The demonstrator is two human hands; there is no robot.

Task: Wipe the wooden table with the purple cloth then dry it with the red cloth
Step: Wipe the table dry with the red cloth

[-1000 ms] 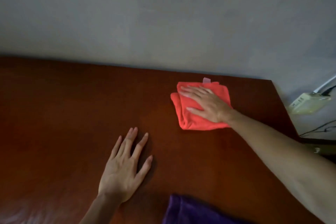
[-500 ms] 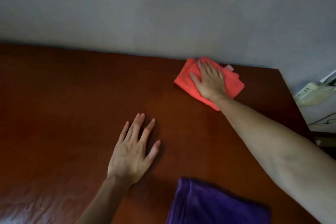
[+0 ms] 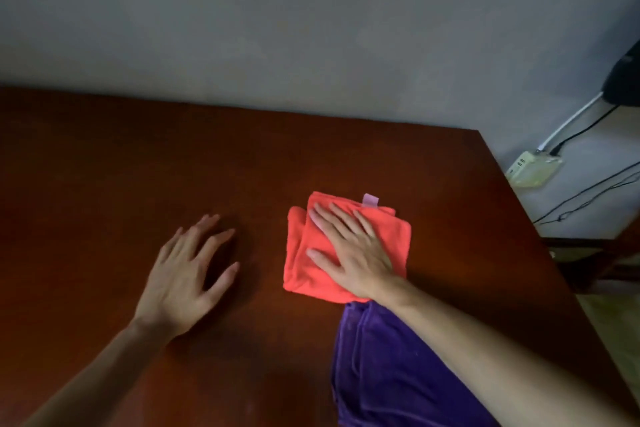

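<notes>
While the right hand [image 3: 353, 253] lies flat w/ fingers straight and spread, pressing on the folded red cloth [image 3: 346, 246] (small pale tag at its far edge), the left hand [image 3: 187, 274] rests palm-down on the bare wooden table [image 3: 104, 184], fingers straight and apart, holding nothing. Purple cloth [image 3: 388, 367] sits folded at the near edge, just touching the red one's near corner, partly under the right forearm; a power strip [image 3: 531, 166] w/ cables lies on the floor beyond the table's right edge.
</notes>
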